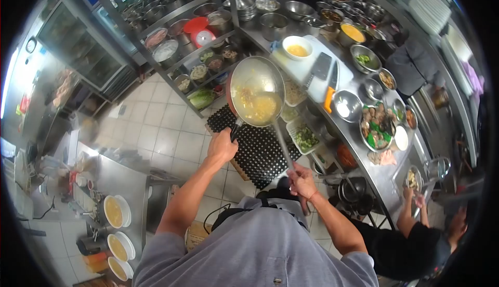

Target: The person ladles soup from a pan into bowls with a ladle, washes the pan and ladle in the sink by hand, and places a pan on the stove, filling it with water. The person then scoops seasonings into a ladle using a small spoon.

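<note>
My left hand is wrapped round the black handle of a metal pan, which hangs tilted over the floor mat. Yellow liquid with small bits lies in the pan. A long-handled ladle is in my right hand, its fingers closed round the shaft. The ladle's bowl is at the pan's lower right and holds yellow liquid.
On the right counter are a white bowl, a cleaver, an orange-handled knife and several metal bowls. Three white bowls stand at the lower left. A co-worker's hands are at the lower right.
</note>
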{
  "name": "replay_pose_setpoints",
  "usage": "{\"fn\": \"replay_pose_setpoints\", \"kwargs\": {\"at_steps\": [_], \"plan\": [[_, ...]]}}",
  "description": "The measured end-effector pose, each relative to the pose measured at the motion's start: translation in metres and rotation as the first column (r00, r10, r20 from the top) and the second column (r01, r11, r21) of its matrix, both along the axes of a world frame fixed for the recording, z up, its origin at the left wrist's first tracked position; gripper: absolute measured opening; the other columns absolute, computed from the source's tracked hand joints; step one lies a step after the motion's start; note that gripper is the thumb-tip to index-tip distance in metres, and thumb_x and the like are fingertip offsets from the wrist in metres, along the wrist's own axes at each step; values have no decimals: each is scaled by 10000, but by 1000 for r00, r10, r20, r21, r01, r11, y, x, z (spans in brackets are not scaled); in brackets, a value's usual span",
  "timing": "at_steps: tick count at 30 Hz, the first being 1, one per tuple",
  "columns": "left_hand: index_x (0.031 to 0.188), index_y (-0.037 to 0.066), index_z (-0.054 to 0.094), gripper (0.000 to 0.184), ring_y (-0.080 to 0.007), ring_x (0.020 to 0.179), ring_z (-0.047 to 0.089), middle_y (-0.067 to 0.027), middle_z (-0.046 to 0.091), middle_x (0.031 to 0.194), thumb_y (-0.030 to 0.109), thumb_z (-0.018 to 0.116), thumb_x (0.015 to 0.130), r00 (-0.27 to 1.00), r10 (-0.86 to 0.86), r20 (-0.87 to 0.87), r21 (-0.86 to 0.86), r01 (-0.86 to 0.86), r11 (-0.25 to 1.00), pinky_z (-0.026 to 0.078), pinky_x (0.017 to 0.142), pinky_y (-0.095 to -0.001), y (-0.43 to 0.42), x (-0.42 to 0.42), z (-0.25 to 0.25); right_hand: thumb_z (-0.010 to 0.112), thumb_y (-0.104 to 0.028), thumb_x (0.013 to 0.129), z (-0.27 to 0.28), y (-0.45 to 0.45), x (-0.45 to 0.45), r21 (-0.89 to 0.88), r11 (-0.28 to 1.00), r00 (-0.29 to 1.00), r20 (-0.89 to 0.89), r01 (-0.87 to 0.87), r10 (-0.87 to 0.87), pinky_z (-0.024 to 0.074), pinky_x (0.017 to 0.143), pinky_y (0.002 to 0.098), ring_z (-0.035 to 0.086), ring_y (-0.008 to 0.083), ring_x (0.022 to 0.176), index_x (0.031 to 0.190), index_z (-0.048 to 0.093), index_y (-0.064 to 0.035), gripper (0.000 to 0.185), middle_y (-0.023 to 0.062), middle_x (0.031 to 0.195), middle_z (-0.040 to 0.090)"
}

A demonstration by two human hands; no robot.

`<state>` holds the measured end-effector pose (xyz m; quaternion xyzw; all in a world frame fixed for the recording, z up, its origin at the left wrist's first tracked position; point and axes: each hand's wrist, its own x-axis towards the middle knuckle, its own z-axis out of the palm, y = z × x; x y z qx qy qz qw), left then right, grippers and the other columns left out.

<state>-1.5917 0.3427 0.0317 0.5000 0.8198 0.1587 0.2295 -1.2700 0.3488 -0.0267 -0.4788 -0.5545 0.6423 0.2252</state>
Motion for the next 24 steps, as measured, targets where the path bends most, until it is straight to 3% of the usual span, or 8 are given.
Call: {"fn": "replay_pose_setpoints", "kwargs": {"at_steps": [1, 2, 5, 9, 12, 14, 17, 24], "plan": [[1187, -35, 637, 364, -488, 1089, 653, -302, 708, 1069, 164, 696, 888, 999, 40, -27, -27, -40, 999, 547, 940, -539, 6, -2, -1, 589, -96, 1039, 24, 1, -17, -505, 863, 963, -228, 10, -144, 396, 437, 317, 460, 137, 489, 1058, 640, -5, 106, 48, 713, 549], [1230, -39, 620, 405, -497, 1093, 649, -302, 704, 1088, 170, 694, 891, 998, 30, -64, -32, -32, 999, 547, 962, -528, 12, -10, -16, 554, -105, 1059, 43, 7, -31, -613, 790, 944, -267, -11, -195, 316, 401, 245, 350, 61, 444, 1247, 625, -77, 204, 6, 730, 503], [1074, -9, 698, 249, -477, 1008, 680, -265, 734, 937, 153, 698, 885, 993, 90, -75, 51, -86, 995, 519, 900, -546, 22, -23, -28, 561, -90, 1053, 66, 48, -45, -757, 628, 866, -425, -182, -262, 332, 407, 269, 373, 75, 457, 1162, 579, -45, 119, 35, 750, 519], [981, -18, 689, 197, -429, 794, 724, -245, 727, 825, 143, 705, 869, 995, 55, -79, 108, -46, 993, 557, 754, -505, 33, -19, -1, 526, -96, 1068, 96, 110, -49, -764, 565, 855, -485, -311, -185, 303, 405, 239, 351, 40, 459, 1300, 554, -50, 238, 10, 766, 513], [926, 2, 685, 177, -374, 776, 726, -211, 719, 797, 151, 743, 851, 988, 109, 113, 6, -110, 994, 557, 714, -469, 55, -14, 11, 538, -98, 1065, 130, 159, -44, -737, 588, 858, -495, -333, -135, 298, 406, 237, 352, 34, 462, 1299, 581, -58, 242, 1, 766, 513], [829, -2, 630, 161, -251, 573, 673, -130, 664, 660, 113, 739, 857, 882, 258, 394, -104, -236, 966, 511, 564, -398, 74, -4, 32, 551, -100, 1061, 152, 189, -34, -697, 632, 865, -496, -339, -83, 300, 408, 243, 359, 40, 462, 1215, 607, -54, 169, 4, 771, 518], [814, 1, 611, 170, -143, 488, 600, -71, 613, 614, 95, 737, 877, 772, 255, 582, -47, -282, 958, 470, 489, -349, 110, -10, 13, 551, -93, 1061, 179, 232, -17, -662, 697, 874, -475, -277, -103, 306, 408, 252, 372, 52, 460, 1146, 581, -38, 106, 15, 774, 520], [886, -6, 650, 153, -192, 523, 649, -97, 657, 638, 116, 741, 883, 875, 168, 454, 54, -215, 975, 495, 527, -373, 202, -48, 26, 553, -15, 1022, 201, 286, -8, -393, 919, 907, -377, 27, -188, 321, 401, 255, 404, 75, 445, 1239, 580, 22, 221, 38, 757, 523]]}}
